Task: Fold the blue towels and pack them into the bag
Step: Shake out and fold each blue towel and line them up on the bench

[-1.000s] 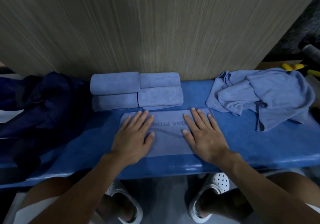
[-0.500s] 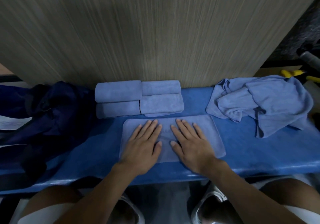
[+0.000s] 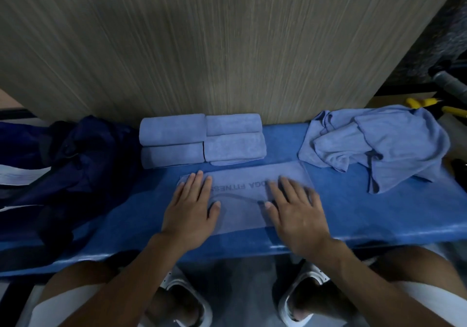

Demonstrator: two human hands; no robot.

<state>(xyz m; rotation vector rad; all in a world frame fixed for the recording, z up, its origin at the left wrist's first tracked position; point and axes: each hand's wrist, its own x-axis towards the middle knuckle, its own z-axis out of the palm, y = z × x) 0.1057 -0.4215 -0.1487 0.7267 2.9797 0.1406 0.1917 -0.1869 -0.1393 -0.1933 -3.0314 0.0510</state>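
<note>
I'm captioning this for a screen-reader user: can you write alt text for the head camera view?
The left hand and right hand press flat on a light blue towel spread on a blue bench. Folded towels sit stacked behind it against a wood-grain wall; crumpled towels lie at right, dark navy fabric at left.

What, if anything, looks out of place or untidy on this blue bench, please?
Only the loose towels at the right end of the bench look untidy: crumpled in a heap, not yet folded. The four folded towels sit neatly together, and the left hand and right hand lie flat on the spread towel.
</note>
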